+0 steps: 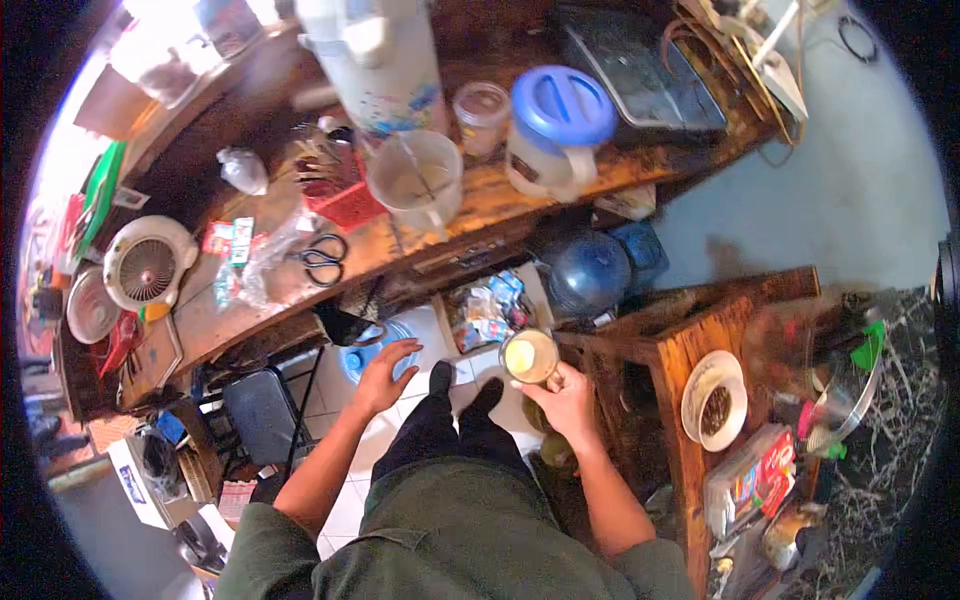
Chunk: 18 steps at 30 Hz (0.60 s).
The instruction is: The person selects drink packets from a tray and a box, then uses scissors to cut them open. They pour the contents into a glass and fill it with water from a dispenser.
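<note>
Glass, filled with a pale creamy drink — that is what my right hand (568,398) holds, fingers wrapped round the cup (530,357) from its five o'clock side. The cup stands upright, mouth up, its long axis pointing toward me, just off the near corner of the wooden side table (690,340) and above my feet on the tiled floor. My left hand (383,372) hangs at nine o'clock from the cup, well apart, fingers spread wide and holding nothing; the right is plainly the nearer hand, already on it. At twelve o'clock from the cup runs the long bench (480,200), with a white jug (415,180) and a blue-lidded tub (558,125) on it, scissors (322,260) further left. On the side table sits a small bowl (714,400) — beside it a red packet (762,470), whose print is too blurred to read.
</note>
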Each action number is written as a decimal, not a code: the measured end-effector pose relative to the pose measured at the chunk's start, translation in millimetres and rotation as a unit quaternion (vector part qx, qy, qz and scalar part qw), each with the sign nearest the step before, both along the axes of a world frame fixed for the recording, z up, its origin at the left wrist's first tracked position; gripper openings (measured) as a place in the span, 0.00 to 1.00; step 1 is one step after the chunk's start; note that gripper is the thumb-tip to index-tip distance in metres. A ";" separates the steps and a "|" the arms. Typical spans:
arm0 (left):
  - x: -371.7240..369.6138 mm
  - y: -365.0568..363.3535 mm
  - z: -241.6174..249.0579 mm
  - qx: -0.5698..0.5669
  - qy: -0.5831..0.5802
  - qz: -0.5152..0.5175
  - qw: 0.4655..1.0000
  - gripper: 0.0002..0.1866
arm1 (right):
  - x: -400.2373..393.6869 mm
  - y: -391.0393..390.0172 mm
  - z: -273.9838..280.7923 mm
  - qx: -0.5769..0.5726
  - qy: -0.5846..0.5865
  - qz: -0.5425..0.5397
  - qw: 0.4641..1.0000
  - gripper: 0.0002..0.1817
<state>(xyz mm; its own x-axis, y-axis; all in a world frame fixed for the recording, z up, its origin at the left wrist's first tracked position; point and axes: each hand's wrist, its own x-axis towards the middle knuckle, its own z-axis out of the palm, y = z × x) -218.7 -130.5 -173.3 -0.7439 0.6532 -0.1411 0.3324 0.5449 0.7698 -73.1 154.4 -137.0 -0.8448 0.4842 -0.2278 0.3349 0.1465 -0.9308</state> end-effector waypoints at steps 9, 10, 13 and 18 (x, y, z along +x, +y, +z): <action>-113.6 10.5 220.3 0.260 0.392 -0.068 0.880 0.15 | -148.2 -36.7 125.9 0.062 0.071 0.033 0.995 0.26; -133.2 12.1 237.6 0.271 0.417 -0.061 0.865 0.15 | -163.1 -38.4 139.2 0.103 0.074 0.027 0.992 0.28; -191.2 25.4 295.1 0.277 0.484 -0.036 0.829 0.19 | -204.4 -43.5 170.1 0.169 0.084 0.005 0.982 0.31; -290.9 78.1 336.6 0.240 0.456 0.001 0.857 0.29 | -247.6 -52.6 166.7 0.137 0.077 -0.014 0.988 0.28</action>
